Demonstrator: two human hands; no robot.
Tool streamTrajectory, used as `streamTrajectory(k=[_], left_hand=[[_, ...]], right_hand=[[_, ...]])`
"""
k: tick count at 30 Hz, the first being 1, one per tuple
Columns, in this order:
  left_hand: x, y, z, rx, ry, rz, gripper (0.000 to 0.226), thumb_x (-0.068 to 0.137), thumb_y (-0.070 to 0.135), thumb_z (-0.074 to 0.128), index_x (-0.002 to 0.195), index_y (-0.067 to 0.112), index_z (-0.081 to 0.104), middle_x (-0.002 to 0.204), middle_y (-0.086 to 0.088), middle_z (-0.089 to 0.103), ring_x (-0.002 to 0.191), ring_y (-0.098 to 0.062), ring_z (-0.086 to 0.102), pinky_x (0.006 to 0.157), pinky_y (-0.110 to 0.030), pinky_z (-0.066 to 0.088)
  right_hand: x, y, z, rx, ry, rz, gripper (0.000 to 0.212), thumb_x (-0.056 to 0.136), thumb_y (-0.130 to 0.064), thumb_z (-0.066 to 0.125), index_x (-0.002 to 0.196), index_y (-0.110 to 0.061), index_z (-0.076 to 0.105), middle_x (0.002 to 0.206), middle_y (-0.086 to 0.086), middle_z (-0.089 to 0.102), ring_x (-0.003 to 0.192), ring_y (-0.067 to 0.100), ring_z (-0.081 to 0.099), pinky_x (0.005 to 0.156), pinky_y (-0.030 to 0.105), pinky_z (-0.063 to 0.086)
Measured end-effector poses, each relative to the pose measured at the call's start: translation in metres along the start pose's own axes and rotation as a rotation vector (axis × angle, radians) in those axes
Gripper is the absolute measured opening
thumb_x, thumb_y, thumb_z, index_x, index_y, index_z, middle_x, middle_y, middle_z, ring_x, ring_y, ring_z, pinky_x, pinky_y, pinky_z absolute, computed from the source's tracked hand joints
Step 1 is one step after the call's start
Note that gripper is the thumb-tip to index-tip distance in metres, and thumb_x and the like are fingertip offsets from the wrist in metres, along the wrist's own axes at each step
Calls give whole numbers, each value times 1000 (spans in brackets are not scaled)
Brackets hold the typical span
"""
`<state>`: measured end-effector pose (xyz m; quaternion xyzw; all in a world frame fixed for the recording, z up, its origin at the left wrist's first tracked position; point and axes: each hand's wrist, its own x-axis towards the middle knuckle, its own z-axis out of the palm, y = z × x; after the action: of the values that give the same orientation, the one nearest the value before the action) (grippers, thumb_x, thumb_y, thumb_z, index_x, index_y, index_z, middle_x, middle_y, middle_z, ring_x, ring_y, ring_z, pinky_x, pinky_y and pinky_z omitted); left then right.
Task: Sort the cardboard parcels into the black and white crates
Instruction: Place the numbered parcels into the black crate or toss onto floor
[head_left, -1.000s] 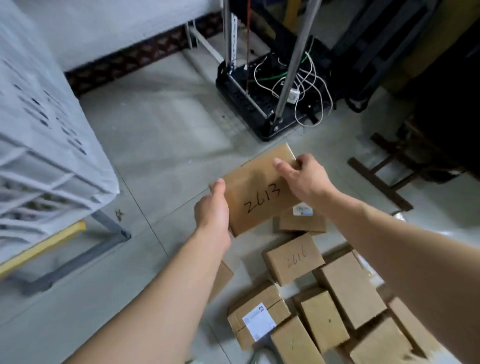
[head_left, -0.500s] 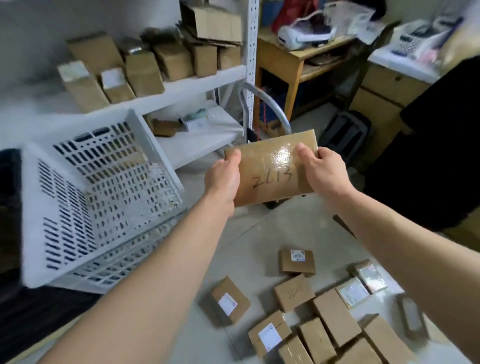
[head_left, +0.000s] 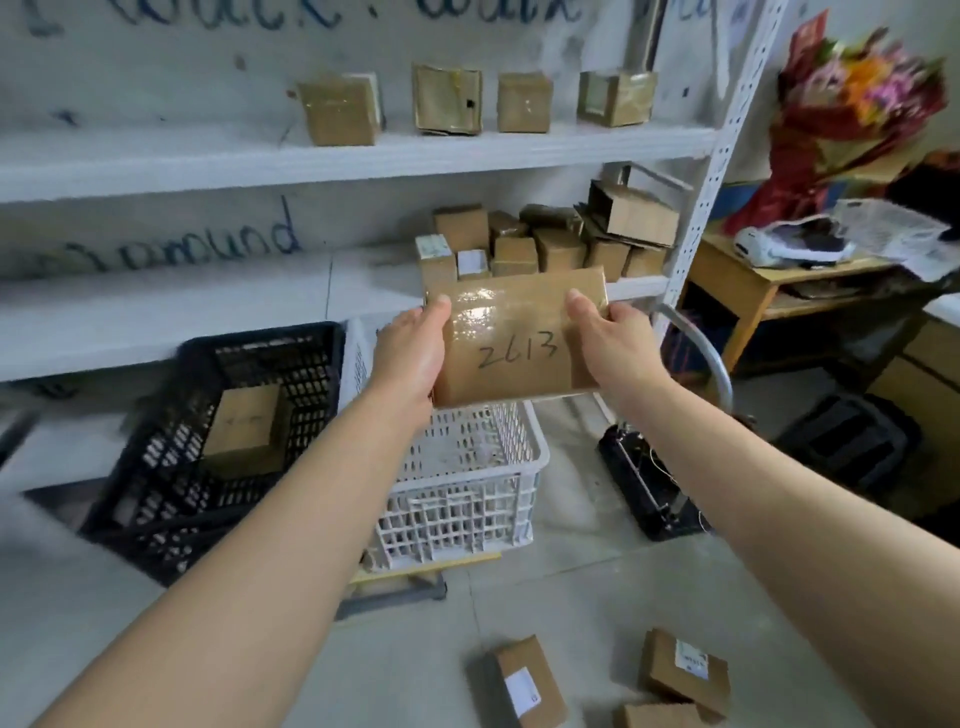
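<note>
parcel (head_left: 514, 338) gripped between left hand (head_left: 413, 353) and right hand (head_left: 610, 345).

head view, forward and down, close over crates (head_left: 467, 467)

A parcel storeroom: beyond the left hand (head_left: 413, 353) and right hand (head_left: 608, 345), white metal shelves (head_left: 156, 166) carry small brown cardboard boxes (head_left: 523, 101). Below the hands sit a black perforated plastic crate (head_left: 156, 499) and a white perforated plastic crate (head_left: 457, 514). Labelled cardboard parcels (head_left: 683, 670) lie on the grey concrete floor (head_left: 405, 670).
</note>
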<state>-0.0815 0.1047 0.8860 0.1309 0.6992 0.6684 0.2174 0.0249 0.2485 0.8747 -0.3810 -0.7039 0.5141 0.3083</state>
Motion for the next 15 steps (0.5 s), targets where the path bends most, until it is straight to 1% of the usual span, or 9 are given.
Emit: streamTrajectory(k=[1, 2, 3, 5, 7, 8, 9, 12, 15], left_hand=[[-3, 3, -16, -17, 49, 3, 18, 96, 41, 49, 90, 28, 61, 87, 10, 65, 78, -8, 60, 51, -24, 49], [-5, 6, -31, -35, 95, 7, 18, 95, 41, 50, 85, 30, 59, 82, 12, 62, 74, -6, 58, 46, -21, 45], [-7, 7, -47, -47, 139, 13, 19, 95, 40, 50, 79, 31, 56, 79, 13, 61, 72, -5, 57, 46, -21, 42], [-8, 8, -78, -75, 221, 7, 21, 95, 40, 52, 75, 31, 54, 78, 14, 60, 73, -6, 58, 54, -25, 43], [-7, 7, -110, -120, 299, -19, 19, 94, 40, 53, 78, 31, 56, 83, 12, 60, 79, -10, 59, 66, -30, 49], [-5, 5, -125, -136, 332, -34, 18, 94, 40, 54, 80, 30, 56, 86, 11, 61, 81, -11, 59, 70, -31, 50], [-1, 3, -140, -148, 366, -46, 18, 94, 41, 54, 80, 30, 56, 86, 10, 61, 81, -11, 59, 70, -31, 50], [15, -7, -184, -172, 446, -84, 18, 93, 43, 54, 80, 31, 57, 83, 10, 63, 75, -10, 59, 59, -28, 44], [47, -20, -223, -200, 482, -123, 19, 95, 41, 53, 81, 29, 57, 82, 10, 63, 71, -9, 58, 56, -26, 44]], right_hand=[[-2, -8, 14, 0, -47, -23, 42, 91, -51, 49, 103, -12, 58, 84, -3, 62, 72, 9, 59, 49, 19, 39], [-4, -15, 30, 1, -95, -46, 41, 91, -51, 49, 101, -13, 58, 83, -3, 62, 71, 9, 59, 47, 18, 39], [-6, -22, 45, -2, -139, -68, 40, 91, -51, 48, 100, -13, 57, 83, -3, 62, 71, 9, 59, 47, 19, 39], [-9, -32, 78, -8, -203, -100, 36, 91, -51, 49, 94, -15, 56, 81, -4, 60, 72, 11, 58, 51, 23, 41], [-14, -41, 113, -6, -273, -114, 34, 91, -50, 49, 84, -17, 55, 77, -4, 59, 69, 12, 57, 52, 24, 42], [-15, -44, 130, -16, -311, -125, 34, 92, -50, 48, 81, -19, 54, 76, -4, 59, 68, 11, 56, 51, 23, 41], [-17, -47, 148, -28, -346, -135, 34, 92, -50, 48, 81, -19, 54, 77, -4, 59, 68, 10, 56, 51, 23, 40], [-13, -52, 205, -44, -446, -132, 38, 92, -51, 47, 93, -15, 56, 85, -1, 61, 79, 15, 60, 60, 26, 44], [1, -53, 263, -56, -487, -121, 43, 91, -52, 47, 103, -12, 56, 88, -1, 61, 78, 15, 59, 57, 24, 42]])
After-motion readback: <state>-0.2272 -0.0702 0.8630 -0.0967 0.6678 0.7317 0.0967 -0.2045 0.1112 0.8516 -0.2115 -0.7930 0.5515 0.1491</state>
